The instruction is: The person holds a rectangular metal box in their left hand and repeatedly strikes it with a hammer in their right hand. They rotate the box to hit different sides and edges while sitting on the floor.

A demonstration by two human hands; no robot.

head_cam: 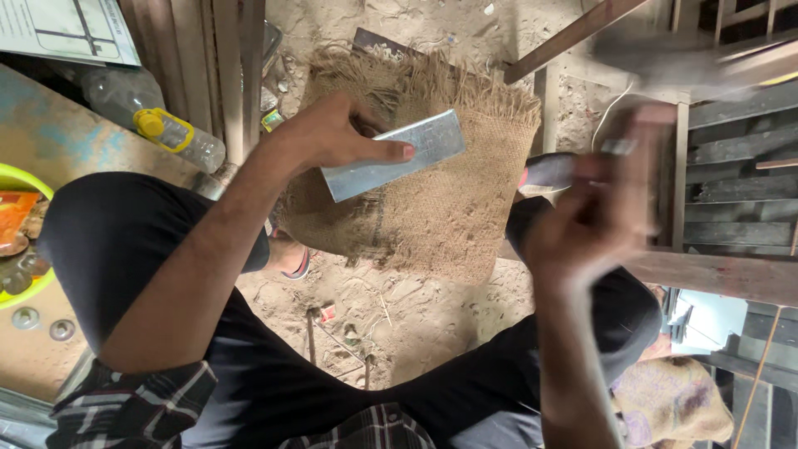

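My left hand (332,133) grips a flat, shiny rectangular metal piece (395,155) by its upper edge, thumb across its face, holding it above a frayed burlap sack (453,208) that lies on the sandy floor. My right hand (603,208) is raised at the right and blurred by motion; its fingers close around a small metallic object (619,147) that I cannot make out clearly. My knees in dark trousers frame the sack on both sides.
A clear plastic bottle with a yellow cap (174,133) lies at the left beside wooden slats (229,66). A yellow-green bowl (21,233) holds small items at the far left. A wooden frame (715,274) stands at the right.
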